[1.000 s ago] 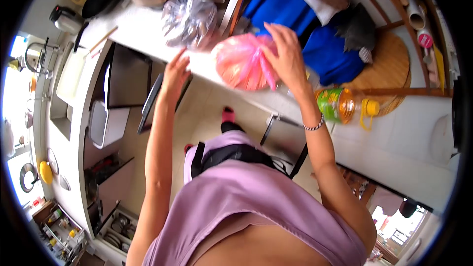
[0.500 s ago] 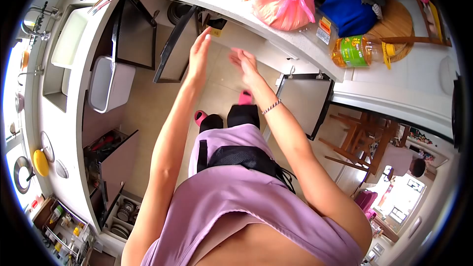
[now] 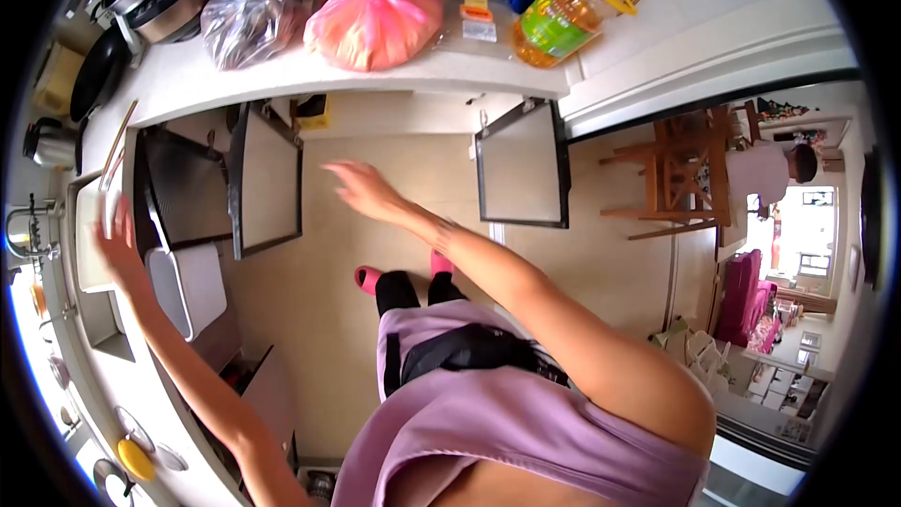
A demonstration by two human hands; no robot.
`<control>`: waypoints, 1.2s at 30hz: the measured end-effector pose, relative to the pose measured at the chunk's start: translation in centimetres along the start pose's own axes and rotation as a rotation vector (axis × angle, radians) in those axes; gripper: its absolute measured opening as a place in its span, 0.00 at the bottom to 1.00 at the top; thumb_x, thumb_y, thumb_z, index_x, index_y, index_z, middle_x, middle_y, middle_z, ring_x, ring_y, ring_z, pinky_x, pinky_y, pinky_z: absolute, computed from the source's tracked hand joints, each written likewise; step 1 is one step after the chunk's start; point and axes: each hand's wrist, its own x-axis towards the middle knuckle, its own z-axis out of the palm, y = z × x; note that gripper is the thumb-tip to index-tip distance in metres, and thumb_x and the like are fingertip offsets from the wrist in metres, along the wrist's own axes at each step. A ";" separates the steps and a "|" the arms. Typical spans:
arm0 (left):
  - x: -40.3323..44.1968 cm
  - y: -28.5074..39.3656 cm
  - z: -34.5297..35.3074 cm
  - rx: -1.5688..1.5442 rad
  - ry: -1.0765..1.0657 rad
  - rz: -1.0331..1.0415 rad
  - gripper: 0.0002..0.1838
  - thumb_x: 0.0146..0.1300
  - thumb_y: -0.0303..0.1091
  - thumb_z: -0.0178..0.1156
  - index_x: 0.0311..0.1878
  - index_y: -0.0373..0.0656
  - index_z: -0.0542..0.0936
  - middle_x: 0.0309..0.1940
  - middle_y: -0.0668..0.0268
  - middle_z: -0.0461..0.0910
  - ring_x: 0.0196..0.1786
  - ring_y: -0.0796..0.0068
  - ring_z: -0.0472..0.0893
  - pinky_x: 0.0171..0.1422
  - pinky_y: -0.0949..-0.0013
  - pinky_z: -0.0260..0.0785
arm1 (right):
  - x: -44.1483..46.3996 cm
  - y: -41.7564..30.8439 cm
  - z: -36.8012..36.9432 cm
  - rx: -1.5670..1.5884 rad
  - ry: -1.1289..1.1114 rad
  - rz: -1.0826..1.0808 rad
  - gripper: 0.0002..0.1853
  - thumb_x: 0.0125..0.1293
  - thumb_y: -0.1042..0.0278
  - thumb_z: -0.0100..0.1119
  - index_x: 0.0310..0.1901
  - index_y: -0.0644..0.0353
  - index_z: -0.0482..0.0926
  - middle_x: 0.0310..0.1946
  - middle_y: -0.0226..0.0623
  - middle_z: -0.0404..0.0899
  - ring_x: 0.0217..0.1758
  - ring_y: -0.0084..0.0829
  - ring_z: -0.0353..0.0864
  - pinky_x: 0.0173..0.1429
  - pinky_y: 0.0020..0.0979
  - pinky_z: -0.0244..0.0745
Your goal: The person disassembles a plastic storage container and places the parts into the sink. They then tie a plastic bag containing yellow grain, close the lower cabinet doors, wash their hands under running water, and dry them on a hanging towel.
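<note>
My left hand [image 3: 118, 242] reaches to the sink side at the left, fingers apart and slightly blurred, over the edge of a pale tray [image 3: 92, 249]. It holds nothing. My right hand [image 3: 364, 190] is in mid-air above the floor, fingers spread, empty. On the counter at the top sits a knotted pink bag [image 3: 377, 21]. Left of it lies a clear knotted bag with dark contents [image 3: 249, 21]. To its right are a clear plastic pack with labels [image 3: 477, 26] and an oil bottle with a yellow cap [image 3: 563, 19].
Cabinet doors [image 3: 267, 178] stand open below the counter, with another open door [image 3: 523, 164] farther right. A white bin [image 3: 192, 291] is by the left cabinets. Pans and a kettle [image 3: 54, 143] are at upper left. A person [image 3: 758, 172] is near wooden chairs at the right.
My hands, close together half a second ago, have moved apart; the left has reached out to the sink side. Earlier, my right hand touched the pink bag. The view has turned.
</note>
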 end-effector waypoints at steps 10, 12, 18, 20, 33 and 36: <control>-1.4 -26.2 1.6 1.152 -0.237 -0.217 0.46 0.55 0.67 0.57 0.65 0.37 0.67 0.48 0.53 0.77 0.48 0.55 0.77 0.58 0.57 0.65 | -29.2 19.9 -23.7 -0.447 0.568 1.314 0.39 0.60 0.49 0.57 0.68 0.56 0.55 0.63 0.53 0.61 0.62 0.56 0.66 0.65 0.46 0.64; -2.3 -25.1 2.8 1.141 -0.208 -0.301 0.49 0.52 0.68 0.59 0.66 0.36 0.65 0.48 0.54 0.77 0.47 0.58 0.77 0.55 0.59 0.67 | -29.2 20.8 -24.5 -0.068 0.656 1.306 0.33 0.63 0.53 0.54 0.67 0.57 0.60 0.64 0.46 0.65 0.67 0.54 0.62 0.68 0.42 0.60; -5.1 -25.0 8.9 0.731 -0.301 -0.622 0.38 0.51 0.60 0.62 0.56 0.38 0.72 0.39 0.62 0.79 0.25 0.71 0.80 0.25 0.72 0.63 | -28.7 22.3 -24.5 0.574 0.729 1.461 0.19 0.59 0.69 0.47 0.54 0.52 0.70 0.60 0.45 0.66 0.65 0.60 0.60 0.51 0.83 0.48; -5.1 -28.4 11.3 0.598 -0.346 -0.746 0.30 0.55 0.58 0.60 0.51 0.42 0.74 0.41 0.62 0.79 0.29 0.72 0.82 0.25 0.72 0.60 | -27.4 19.9 -24.3 0.729 0.673 1.386 0.20 0.56 0.75 0.46 0.52 0.50 0.70 0.60 0.44 0.63 0.66 0.60 0.55 0.49 0.87 0.44; -5.0 -29.1 33.2 -0.328 -0.201 -0.805 0.31 0.56 0.29 0.48 0.67 0.52 0.64 0.66 0.74 0.65 0.59 0.73 0.65 0.69 0.47 0.44 | -12.0 17.8 -17.6 1.431 0.756 1.158 0.12 0.55 0.86 0.40 0.43 0.74 0.64 0.45 0.53 0.66 0.50 0.53 0.74 0.55 0.73 0.67; -5.5 -28.0 30.1 -0.310 -0.341 -0.724 0.33 0.59 0.34 0.48 0.71 0.53 0.59 0.73 0.76 0.54 0.67 0.68 0.56 0.72 0.43 0.34 | -5.6 18.1 -15.9 1.628 0.857 0.950 0.11 0.53 0.90 0.36 0.40 0.80 0.59 0.49 0.61 0.64 0.54 0.56 0.73 0.59 0.70 0.68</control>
